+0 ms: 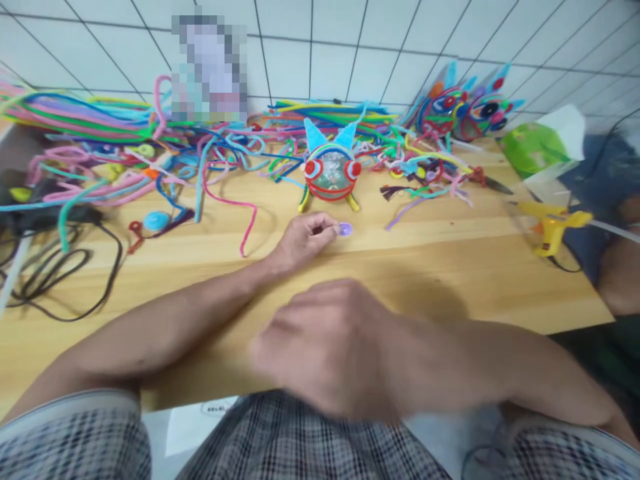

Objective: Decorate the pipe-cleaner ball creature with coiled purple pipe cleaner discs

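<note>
My left hand (pixel 306 239) rests on the wooden table, its thumb and forefinger pinched on the edge of a small purple button (pixel 345 229). Just behind it stands a craft figure (pixel 331 175) with a clear round body, light blue pointed ears, red-and-white eyes and yellow feet. Closer to me, my right hand (pixel 333 347) is raised over the table's near edge. It is smeared by motion and its fingers curl away from view, so whether it holds anything is hidden.
Pipe cleaners (pixel 95 120) lie heaped along the tiled wall. Two finished-looking figures (pixel 443 110) stand at the back right. A yellow glue gun (pixel 553 227) sits near the right edge, beside a green packet (pixel 535 147). Black cable (pixel 75 267) coils at left. Another person's arm shows far right.
</note>
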Demonstrator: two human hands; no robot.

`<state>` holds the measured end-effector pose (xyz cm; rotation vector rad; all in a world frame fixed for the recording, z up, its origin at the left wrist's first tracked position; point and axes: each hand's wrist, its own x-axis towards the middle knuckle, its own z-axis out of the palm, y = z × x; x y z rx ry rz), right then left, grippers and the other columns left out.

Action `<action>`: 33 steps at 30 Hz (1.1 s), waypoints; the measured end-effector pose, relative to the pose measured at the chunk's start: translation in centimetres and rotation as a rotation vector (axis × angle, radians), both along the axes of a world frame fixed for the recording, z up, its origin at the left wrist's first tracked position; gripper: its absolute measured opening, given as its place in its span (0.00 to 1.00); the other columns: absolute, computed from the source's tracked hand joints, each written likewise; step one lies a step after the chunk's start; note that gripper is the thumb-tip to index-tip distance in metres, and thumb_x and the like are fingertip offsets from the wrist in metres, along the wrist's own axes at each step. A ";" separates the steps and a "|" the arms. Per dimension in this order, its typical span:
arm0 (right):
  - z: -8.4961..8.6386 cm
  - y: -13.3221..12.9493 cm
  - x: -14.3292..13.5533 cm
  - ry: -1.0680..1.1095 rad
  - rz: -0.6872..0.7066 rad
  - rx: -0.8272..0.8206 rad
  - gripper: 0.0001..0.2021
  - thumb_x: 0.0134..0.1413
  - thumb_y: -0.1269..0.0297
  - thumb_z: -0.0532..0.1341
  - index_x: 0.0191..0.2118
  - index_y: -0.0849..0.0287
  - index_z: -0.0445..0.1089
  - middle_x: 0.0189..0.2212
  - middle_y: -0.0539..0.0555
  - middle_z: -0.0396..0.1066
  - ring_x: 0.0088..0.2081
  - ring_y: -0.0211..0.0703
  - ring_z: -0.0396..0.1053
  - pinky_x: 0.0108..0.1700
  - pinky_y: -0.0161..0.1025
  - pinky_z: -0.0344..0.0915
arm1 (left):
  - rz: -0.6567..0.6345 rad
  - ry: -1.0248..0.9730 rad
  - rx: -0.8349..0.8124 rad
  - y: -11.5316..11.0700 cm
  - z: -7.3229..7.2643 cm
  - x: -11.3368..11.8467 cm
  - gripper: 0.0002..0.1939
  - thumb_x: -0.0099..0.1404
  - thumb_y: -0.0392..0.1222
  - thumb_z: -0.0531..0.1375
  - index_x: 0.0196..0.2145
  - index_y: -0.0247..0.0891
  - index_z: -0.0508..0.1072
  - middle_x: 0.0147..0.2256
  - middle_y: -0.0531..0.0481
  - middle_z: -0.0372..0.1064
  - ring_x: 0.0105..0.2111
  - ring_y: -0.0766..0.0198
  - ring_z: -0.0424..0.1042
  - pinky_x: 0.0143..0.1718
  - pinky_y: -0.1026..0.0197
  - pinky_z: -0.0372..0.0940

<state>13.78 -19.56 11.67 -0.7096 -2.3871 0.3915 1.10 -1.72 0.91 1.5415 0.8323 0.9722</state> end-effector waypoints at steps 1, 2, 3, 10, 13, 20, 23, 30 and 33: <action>0.0 3.8 1.0 -0.013 0.007 -0.037 0.05 0.71 0.63 0.64 0.45 0.51 0.79 0.37 0.49 0.83 0.37 0.40 0.78 0.41 0.39 0.72 | -0.005 -0.012 -0.012 0.0 0.1 0.1 0.15 0.68 0.51 0.66 0.34 0.35 0.78 0.25 0.56 0.67 0.25 0.69 0.62 0.28 0.65 0.58; -0.4 7.0 2.1 -0.002 -0.043 -0.081 0.04 0.71 0.63 0.65 0.43 0.53 0.79 0.36 0.49 0.83 0.36 0.38 0.78 0.40 0.38 0.71 | -0.016 -0.026 -0.023 0.0 0.1 0.1 0.16 0.68 0.52 0.66 0.34 0.35 0.78 0.26 0.54 0.69 0.26 0.68 0.64 0.29 0.65 0.60; -1.0 9.6 3.1 0.068 -0.126 -0.080 0.05 0.70 0.65 0.65 0.41 0.54 0.79 0.33 0.48 0.82 0.32 0.37 0.76 0.36 0.36 0.69 | -0.026 -0.036 -0.029 0.0 0.2 0.1 0.17 0.68 0.53 0.66 0.33 0.35 0.78 0.27 0.53 0.71 0.27 0.67 0.66 0.30 0.64 0.61; -8.0 15.1 8.6 0.575 -0.619 -0.451 0.14 0.64 0.54 0.66 0.29 0.55 0.70 0.18 0.43 0.64 0.21 0.34 0.61 0.26 0.35 0.58 | 0.004 -0.001 0.003 0.1 0.2 0.2 0.16 0.68 0.52 0.66 0.32 0.35 0.77 0.25 0.55 0.67 0.25 0.69 0.62 0.29 0.65 0.58; -9.1 15.0 8.9 0.620 -0.614 -0.614 0.16 0.62 0.48 0.67 0.31 0.55 0.70 0.19 0.44 0.64 0.22 0.35 0.62 0.27 0.35 0.59 | 0.014 0.006 -0.015 0.1 0.1 0.2 0.15 0.68 0.50 0.65 0.32 0.35 0.77 0.26 0.54 0.67 0.26 0.68 0.62 0.30 0.64 0.58; -9.8 14.5 8.1 0.593 -0.507 -0.738 0.16 0.60 0.50 0.70 0.44 0.56 0.74 0.29 0.46 0.73 0.28 0.35 0.66 0.30 0.34 0.62 | 0.033 0.027 -0.033 0.0 0.5 0.2 0.14 0.68 0.49 0.65 0.34 0.34 0.79 0.26 0.54 0.68 0.26 0.69 0.61 0.29 0.65 0.57; -10.3 14.6 8.2 0.561 -0.477 -0.729 0.15 0.59 0.51 0.71 0.42 0.57 0.74 0.29 0.47 0.74 0.28 0.35 0.67 0.31 0.33 0.62 | 0.030 0.026 -0.004 0.0 0.5 0.2 0.14 0.69 0.49 0.66 0.34 0.35 0.79 0.26 0.54 0.70 0.26 0.69 0.63 0.30 0.65 0.60; -10.6 14.4 8.1 0.499 -0.472 -0.572 0.10 0.64 0.56 0.67 0.37 0.58 0.75 0.23 0.45 0.71 0.24 0.33 0.65 0.27 0.33 0.61 | 0.056 0.056 0.185 -0.4 0.2 0.1 0.12 0.72 0.47 0.64 0.36 0.36 0.80 0.27 0.53 0.74 0.25 0.69 0.66 0.28 0.66 0.62; -10.0 13.9 8.0 0.463 -0.476 -0.366 0.07 0.66 0.60 0.67 0.37 0.57 0.76 0.25 0.46 0.74 0.24 0.34 0.68 0.28 0.33 0.65 | 0.106 0.106 0.452 -0.8 0.5 -0.1 0.08 0.73 0.41 0.64 0.37 0.37 0.80 0.27 0.52 0.75 0.24 0.70 0.68 0.27 0.67 0.62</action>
